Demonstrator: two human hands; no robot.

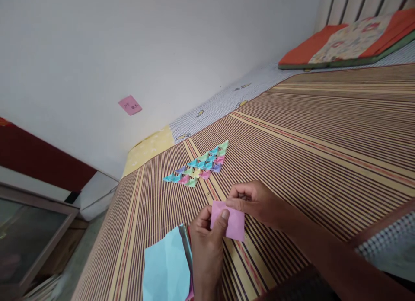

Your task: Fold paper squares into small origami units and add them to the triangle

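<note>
A small pink square of paper [236, 225] is held up between both hands, above the striped mat [324, 145]. My left hand [207, 240] pinches its left side, thumb lying across the front. At the paper's top edge, my right hand [249, 201] grips with thumb and bent fingers. Beyond the hands, several small folded paper pieces [201, 164] in blue, green, pink, yellow and purple lie in slanted rows on the mat. Beside my left wrist rests a stack of larger paper sheets [167, 266], light blue on top, its right part hidden by the wrist.
A pink note [130, 105] with handwriting sticks to the white wall [81, 46]. At the far right lies a folded orange and patterned quilt [350, 41]. The mat's left edge drops toward the floor, near a framed glass panel [29, 240].
</note>
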